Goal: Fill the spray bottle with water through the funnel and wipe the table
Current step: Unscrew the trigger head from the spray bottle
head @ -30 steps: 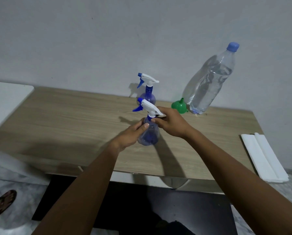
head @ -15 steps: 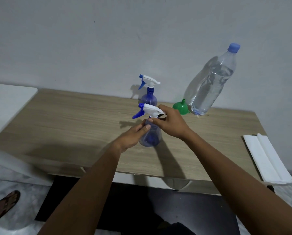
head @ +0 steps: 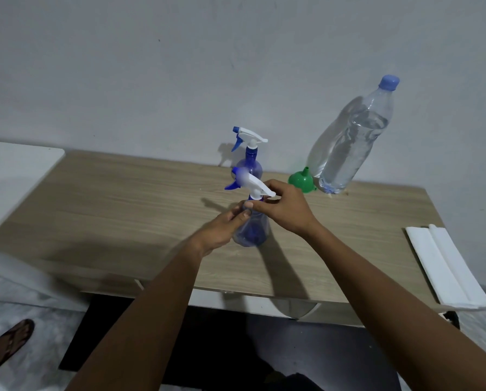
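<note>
At centre of the wooden surface (head: 123, 210) stands the spray bottle (head: 251, 230), left hand (head: 222, 227) fingers wrapped round its body, right hand (head: 287, 210) fingers pinching its trigger head (head: 254, 186); water bottle (head: 351, 142) and green funnel (head: 301, 180) at 1 o'clock

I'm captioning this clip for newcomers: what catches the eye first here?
Both hands meet at table centre on a blue spray bottle: the left hand steadies its body, the right hand grips the white trigger head. Behind stand a tall water bottle, a green funnel and a second sprayer.
</note>
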A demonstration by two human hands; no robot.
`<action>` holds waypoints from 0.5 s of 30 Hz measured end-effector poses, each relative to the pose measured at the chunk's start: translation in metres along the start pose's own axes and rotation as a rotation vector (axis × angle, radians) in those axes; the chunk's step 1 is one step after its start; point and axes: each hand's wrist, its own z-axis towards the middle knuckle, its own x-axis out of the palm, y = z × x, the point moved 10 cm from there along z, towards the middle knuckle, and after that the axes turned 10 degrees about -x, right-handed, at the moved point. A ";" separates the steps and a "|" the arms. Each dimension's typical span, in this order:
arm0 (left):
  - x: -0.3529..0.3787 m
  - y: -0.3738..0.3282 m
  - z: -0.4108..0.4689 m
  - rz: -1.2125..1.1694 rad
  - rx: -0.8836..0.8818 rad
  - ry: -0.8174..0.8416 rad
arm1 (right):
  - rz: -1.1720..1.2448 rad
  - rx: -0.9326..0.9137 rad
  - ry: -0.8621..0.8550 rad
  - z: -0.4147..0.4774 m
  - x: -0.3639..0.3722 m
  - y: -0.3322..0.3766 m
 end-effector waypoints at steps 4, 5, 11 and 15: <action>-0.001 0.002 0.002 0.017 -0.002 0.000 | -0.018 -0.001 -0.013 0.002 -0.001 0.000; -0.002 0.004 0.003 0.022 -0.007 0.001 | -0.004 -0.019 -0.001 0.002 0.000 0.002; -0.001 0.002 0.002 0.013 0.006 0.004 | 0.060 -0.029 0.074 -0.003 0.003 0.004; -0.001 0.005 0.004 0.016 0.004 0.015 | 0.099 -0.015 0.113 -0.008 0.004 0.001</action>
